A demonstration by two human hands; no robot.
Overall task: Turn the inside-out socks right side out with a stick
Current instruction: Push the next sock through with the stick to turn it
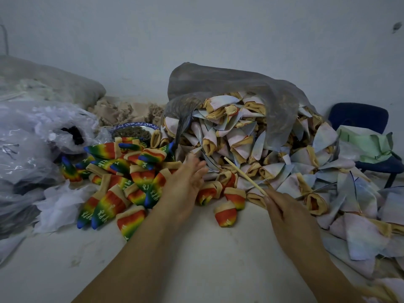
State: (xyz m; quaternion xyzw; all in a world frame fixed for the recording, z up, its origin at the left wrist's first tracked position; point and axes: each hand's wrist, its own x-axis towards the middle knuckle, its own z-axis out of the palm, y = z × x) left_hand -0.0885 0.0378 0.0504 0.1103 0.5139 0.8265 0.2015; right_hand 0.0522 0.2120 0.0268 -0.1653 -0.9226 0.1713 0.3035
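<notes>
White tabletop (207, 248) is backed by a pale wall (218, 29). A heap of pale, tan-cuffed inside-out socks (240, 136) is spilled from 1 grey mesh sack (229, 84); rainbow-striped turned socks (131, 178) are piled at left. The left hand (188, 180) is stretched flat-fingered toward the heap, holding nothing. 1 thin pale wooden stick (242, 173) is pinched by the right hand (290, 215), tip over the heap. Fetching the next sock is judged the step in hand; 1 cuff must be singled out and fed onto the stick. About 25 rainbow socks are counted; the pale ones are too overlapped to count.
</notes>
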